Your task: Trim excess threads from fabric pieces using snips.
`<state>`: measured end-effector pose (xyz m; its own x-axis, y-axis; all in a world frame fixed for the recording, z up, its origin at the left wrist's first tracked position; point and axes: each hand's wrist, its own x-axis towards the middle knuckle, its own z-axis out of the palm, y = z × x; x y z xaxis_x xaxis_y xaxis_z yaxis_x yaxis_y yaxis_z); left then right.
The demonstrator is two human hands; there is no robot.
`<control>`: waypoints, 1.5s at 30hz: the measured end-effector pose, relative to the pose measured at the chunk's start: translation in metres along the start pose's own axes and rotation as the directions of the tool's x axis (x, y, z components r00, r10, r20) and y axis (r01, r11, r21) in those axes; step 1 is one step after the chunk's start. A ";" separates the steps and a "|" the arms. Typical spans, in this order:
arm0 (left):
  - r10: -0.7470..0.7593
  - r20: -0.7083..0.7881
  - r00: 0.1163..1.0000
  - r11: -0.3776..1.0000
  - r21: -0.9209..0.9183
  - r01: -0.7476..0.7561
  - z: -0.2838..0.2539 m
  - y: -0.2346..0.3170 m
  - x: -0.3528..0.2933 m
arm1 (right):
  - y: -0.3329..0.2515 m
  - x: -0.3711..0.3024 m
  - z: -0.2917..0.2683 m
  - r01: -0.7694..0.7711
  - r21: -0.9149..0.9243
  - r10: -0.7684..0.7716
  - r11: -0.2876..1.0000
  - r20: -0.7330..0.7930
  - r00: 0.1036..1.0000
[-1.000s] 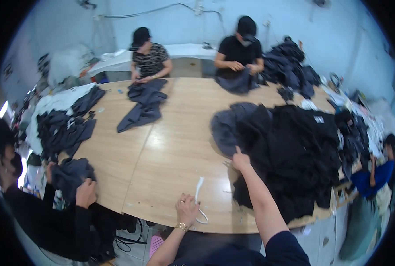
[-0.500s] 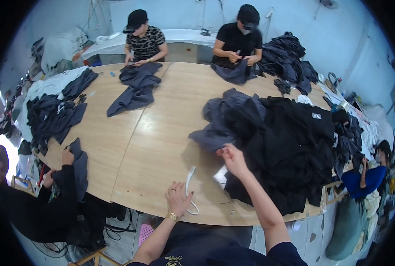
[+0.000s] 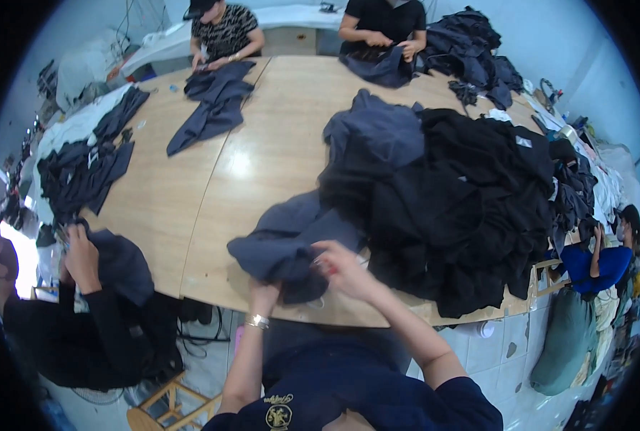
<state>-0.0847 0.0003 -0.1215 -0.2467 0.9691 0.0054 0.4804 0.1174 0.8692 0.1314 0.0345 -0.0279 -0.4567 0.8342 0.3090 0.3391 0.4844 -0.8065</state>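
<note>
A dark grey garment [image 3: 284, 233] is bunched at the table's front edge, in front of me. My left hand [image 3: 264, 293] reaches under its near side, and the cloth hides the fingers. My right hand [image 3: 345, 273] is at the garment's right side with its fingers curled. A small red thing shows at those fingers, too small to name. A bit of white cord [image 3: 317, 303] peeks out below the garment. Right beside it lies a big heap of black clothes [image 3: 463, 208], with more dark grey cloth [image 3: 377, 129] at its far left.
Two people work across the wooden table [image 3: 277, 136], each handling dark cloth. At the left, a person in black sleeves [image 3: 108, 316] handles a dark grey piece [image 3: 122, 266]. A person in blue [image 3: 596, 266] sits at the right. A wooden stool [image 3: 165, 406] stands on the floor.
The grey garment has come from the heap toward me and now covers most of the white cord. My left hand, earlier flat beside the cord, has gone under the cloth. The view has tilted down.
</note>
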 end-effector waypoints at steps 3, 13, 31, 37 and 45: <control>-0.163 0.071 0.984 0.978 0.143 0.151 -0.054 -0.023 0.010 | 0.016 -0.027 -0.027 -0.225 0.142 0.234 0.964 -0.054 0.971; 0.414 -0.267 0.870 0.763 0.623 -0.172 -0.054 0.042 0.041 | 0.019 -0.036 -0.010 -0.362 0.457 0.441 0.812 -0.074 0.895; 0.144 0.269 0.952 -0.023 -0.961 0.275 -0.030 0.192 0.082 | -0.016 -0.069 -0.001 -0.219 0.735 0.587 0.641 -0.287 0.757; 0.097 0.543 0.834 -0.089 -0.830 0.550 0.016 0.164 -0.001 | -0.033 -0.057 -0.016 -0.053 0.722 0.516 0.690 -0.440 0.735; -0.084 0.704 0.706 -0.145 -0.709 0.690 0.050 0.116 -0.053 | -0.031 -0.054 0.012 -0.514 0.013 0.462 0.858 -0.458 0.760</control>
<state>0.0262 -0.0262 -0.0459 0.3776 0.8265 -0.4175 -0.8370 0.4975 0.2280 0.1354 -0.0286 -0.0258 0.1865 0.9780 0.0930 0.5146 -0.0166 -0.8573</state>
